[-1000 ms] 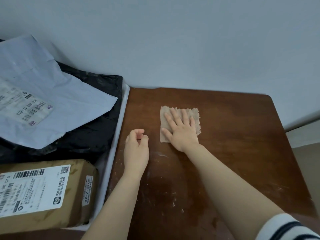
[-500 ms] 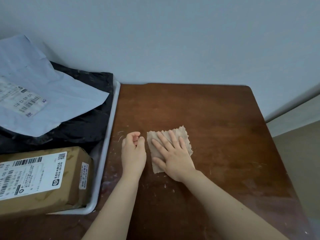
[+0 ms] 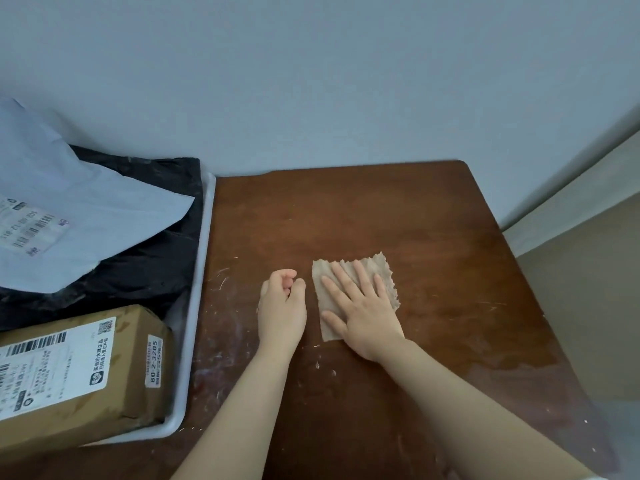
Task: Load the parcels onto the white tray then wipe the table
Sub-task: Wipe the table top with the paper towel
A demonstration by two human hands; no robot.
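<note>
A brown wooden table (image 3: 415,220) fills the middle of the head view. My right hand (image 3: 360,306) lies flat with straight fingers on a beige paper towel (image 3: 381,271) and presses it on the tabletop. My left hand (image 3: 282,306) rests on the table just left of the towel, fingers loosely curled and holding nothing. On the left stands the white tray (image 3: 197,306). It carries a brown cardboard parcel (image 3: 131,375), a black plastic bag parcel (image 3: 152,268) and a light blue mailer (image 3: 86,216).
A blue-grey wall runs behind the table. The table's right edge drops to a beige floor (image 3: 581,306). White scuffs and crumbs mark the tabletop near the tray and along the front.
My right hand slid the paper towel from the far middle of the table toward me, then a little to the right. My left hand stayed curled on the table.
</note>
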